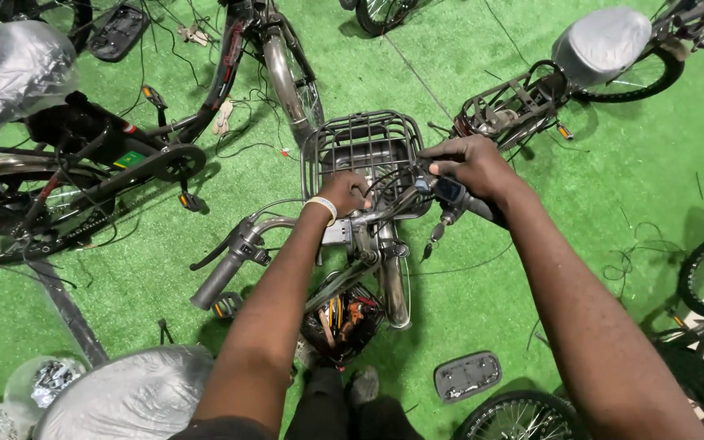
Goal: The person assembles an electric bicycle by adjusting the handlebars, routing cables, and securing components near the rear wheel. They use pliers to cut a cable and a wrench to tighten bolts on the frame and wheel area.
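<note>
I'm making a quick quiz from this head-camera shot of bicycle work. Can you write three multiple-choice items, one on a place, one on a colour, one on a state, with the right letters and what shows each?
1. Where is the wire basket?
A. Ahead of the handlebar, beyond both hands
B. Lying on the floor behind the person
C. Hanging from a rear wheel

2. What colour is the floor covering?
A. Grey
B. Green
C. Brown

3. What is the right hand doing?
A. Hanging free in the air
B. Resting flat on the floor
C. Closed over the right end of the handlebar, by the small display

Answers:
1 A, the basket sits just past the bar and the left hand.
2 B, green turf-like matting lies under all the bicycles.
3 C, its fingers curl over that end of the bar.
</note>
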